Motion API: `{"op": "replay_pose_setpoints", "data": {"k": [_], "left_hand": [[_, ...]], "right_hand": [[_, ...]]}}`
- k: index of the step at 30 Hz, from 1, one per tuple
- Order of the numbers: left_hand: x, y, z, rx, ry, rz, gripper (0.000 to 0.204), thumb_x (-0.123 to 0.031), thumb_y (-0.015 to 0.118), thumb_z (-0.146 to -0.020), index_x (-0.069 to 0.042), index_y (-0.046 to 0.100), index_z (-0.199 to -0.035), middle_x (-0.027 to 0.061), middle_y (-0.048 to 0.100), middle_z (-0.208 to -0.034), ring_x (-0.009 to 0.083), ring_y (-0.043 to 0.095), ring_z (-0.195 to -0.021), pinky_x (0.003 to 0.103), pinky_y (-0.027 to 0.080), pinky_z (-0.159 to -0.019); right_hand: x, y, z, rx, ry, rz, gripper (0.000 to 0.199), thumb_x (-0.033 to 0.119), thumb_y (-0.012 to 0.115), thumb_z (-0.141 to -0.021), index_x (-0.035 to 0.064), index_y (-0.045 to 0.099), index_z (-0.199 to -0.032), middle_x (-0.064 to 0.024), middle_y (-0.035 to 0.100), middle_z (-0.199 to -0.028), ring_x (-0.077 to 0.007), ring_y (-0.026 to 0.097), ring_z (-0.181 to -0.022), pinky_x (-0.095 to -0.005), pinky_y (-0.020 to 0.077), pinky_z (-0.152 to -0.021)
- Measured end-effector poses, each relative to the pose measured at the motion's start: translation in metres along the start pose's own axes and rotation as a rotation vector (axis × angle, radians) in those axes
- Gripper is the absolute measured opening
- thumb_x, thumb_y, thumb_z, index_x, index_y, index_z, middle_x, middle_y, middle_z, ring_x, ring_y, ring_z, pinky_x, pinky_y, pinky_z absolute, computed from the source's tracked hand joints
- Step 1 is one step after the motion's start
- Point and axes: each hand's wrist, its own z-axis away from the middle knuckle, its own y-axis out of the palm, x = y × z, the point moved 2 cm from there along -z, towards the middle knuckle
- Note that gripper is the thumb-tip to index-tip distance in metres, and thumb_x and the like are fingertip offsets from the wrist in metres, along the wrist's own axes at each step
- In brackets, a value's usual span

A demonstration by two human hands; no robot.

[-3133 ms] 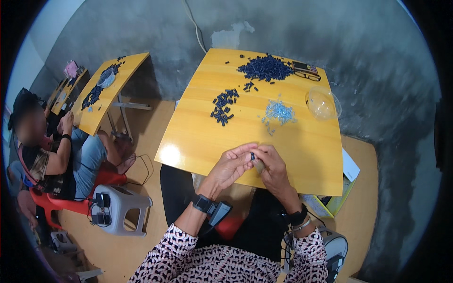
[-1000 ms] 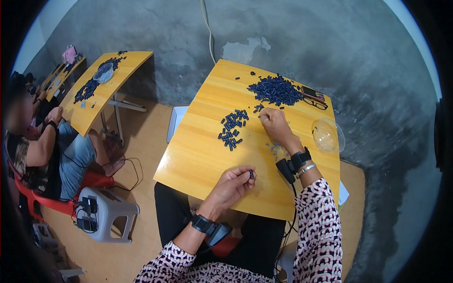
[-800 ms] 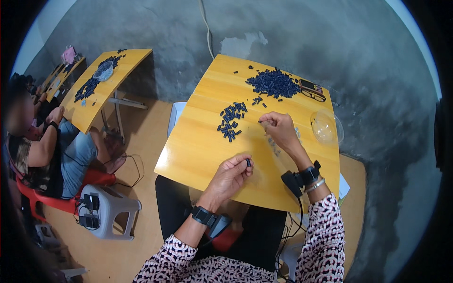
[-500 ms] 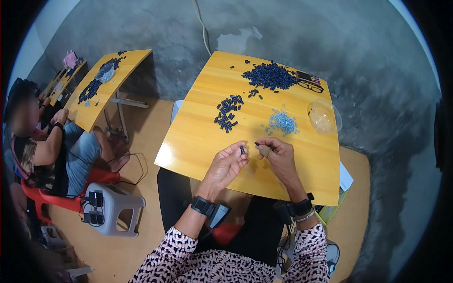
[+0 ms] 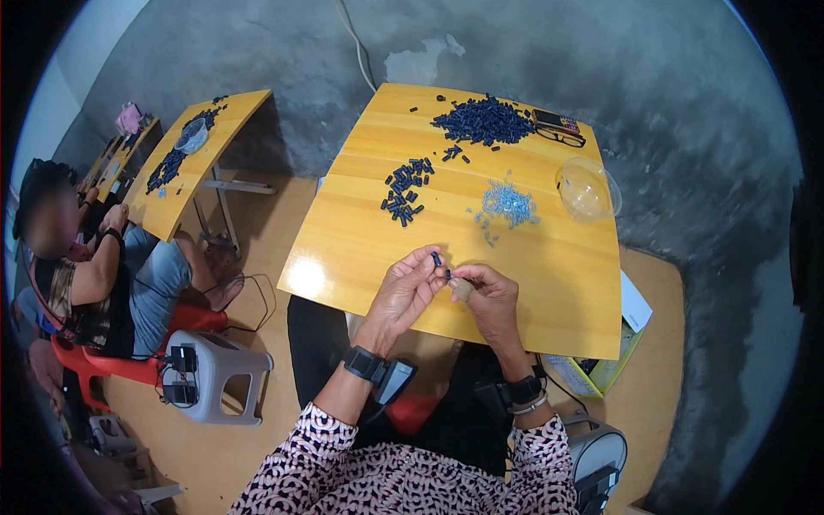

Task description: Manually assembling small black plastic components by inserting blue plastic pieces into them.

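Note:
Above the near part of the yellow table, my left hand pinches a small black cylindrical plastic piece between thumb and fingers. Close beside it, my right hand is closed on another small dark piece, held at the fingertips. A tan covering shows on or between the right thumb and finger; I cannot tell which. Beyond my hands are a loose group of black pieces on the left and a heap of tiny light-blue clear pieces on the right.
A large heap of black pieces lies at the far side, beside eyeglasses and a dark keypad device. A clear plastic bowl stands at the right edge. To the left, another person sits at a second table.
My right hand has moved left, bringing its dark piece close to the black piece in my left hand. The view has shifted slightly.

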Motion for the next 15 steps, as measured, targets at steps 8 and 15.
{"op": "replay_pose_setpoints", "data": {"k": [8,15], "left_hand": [[0.000,-0.002,-0.004,0.003,-0.011,-0.058,0.021,-0.006,0.059,-0.090,0.002,0.057,-0.110,0.0075,0.061,-0.097,0.0124,0.059,-0.086,0.023,0.049,-0.081],[-0.001,-0.003,-0.003,0.018,-0.019,-0.050,0.021,-0.007,0.059,-0.090,0.000,0.057,-0.110,0.0074,0.062,-0.097,0.0121,0.059,-0.085,0.023,0.049,-0.081]], "right_hand": [[-0.009,0.001,-0.005,0.024,0.042,-0.010,0.015,-0.009,0.059,-0.082,-0.0029,0.063,-0.095,-0.0045,0.063,-0.090,-0.0099,0.060,-0.083,-0.0221,0.0504,-0.068],[-0.005,0.006,-0.002,0.011,0.024,-0.048,0.014,-0.007,0.063,-0.082,-0.0026,0.062,-0.096,-0.0049,0.063,-0.093,-0.0111,0.061,-0.089,-0.0225,0.0508,-0.074]]}}
